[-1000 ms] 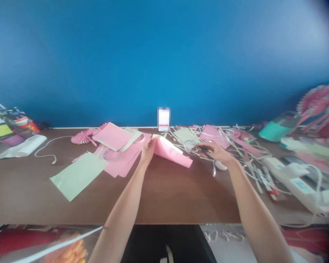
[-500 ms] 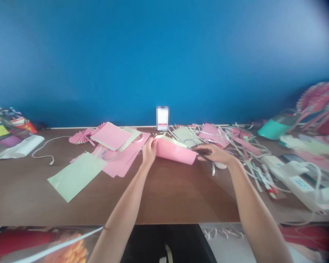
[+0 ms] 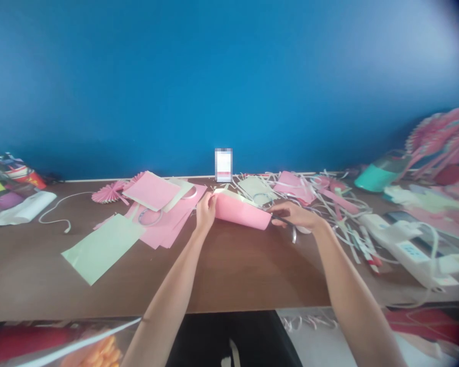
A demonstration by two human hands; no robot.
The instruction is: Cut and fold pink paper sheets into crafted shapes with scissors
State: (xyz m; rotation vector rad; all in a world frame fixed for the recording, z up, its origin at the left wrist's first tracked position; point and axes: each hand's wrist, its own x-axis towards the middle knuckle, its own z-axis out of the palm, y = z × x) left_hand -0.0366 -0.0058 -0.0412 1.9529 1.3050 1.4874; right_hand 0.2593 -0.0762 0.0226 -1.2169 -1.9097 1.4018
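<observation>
Pink paper [image 3: 243,212], dark tool [image 3: 284,220] now at its right end, earlier apart

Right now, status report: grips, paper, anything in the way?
Left grip on pink paper. Right grip holding dark tool, likely scissors, by paper's right end. Loose strips clutter right side.

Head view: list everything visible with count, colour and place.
Wall: one, blue, back
Desk: one, brown, across middle
Screen: one, white, before wall
Held sheet: one, pink, between hands
Loose sheets: several, pink and green, both sides
Paper fans: several, pink, left and far right
Strips: many, white and pink, right
Container: one, teal, back right
Power strip: one, white, right
Cable: one, white, left
Pieces: several, orange, bottom left
Tool: one, black, in right hand, mostly hidden
Left hand: one, bare, on held sheet
Right hand: one, bare, around tool
</observation>
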